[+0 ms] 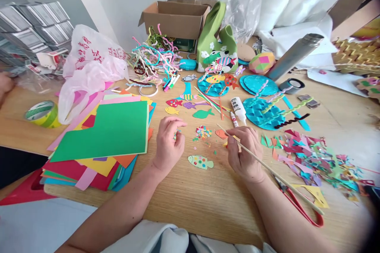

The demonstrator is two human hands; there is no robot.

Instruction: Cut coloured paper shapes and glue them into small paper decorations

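My right hand (246, 154) is closed on a thin pale wooden stick (276, 170), whose tip points up and left over the table. Beneath that tip lies an orange paper fish (221, 134), partly hidden by my fingers. My left hand (170, 144) is loosely curled, with a gap between thumb and forefinger where coloured bits show behind. A pile of small paper dots (203, 132) sits between the hands. Closer to me, a pale green paper fish (200, 162) carries several coloured dots. A plain green fish (203, 113) lies beyond the pile.
Coloured paper sheets (109, 126) are stacked at left. Red-handled scissors (299, 203) and paper scraps (314, 158) lie at right. Farther back are a white glue bottle (237, 108), blue woven discs (263, 112), pipe cleaners (154, 57), a green bag (216, 43) and a steel flask (293, 57).
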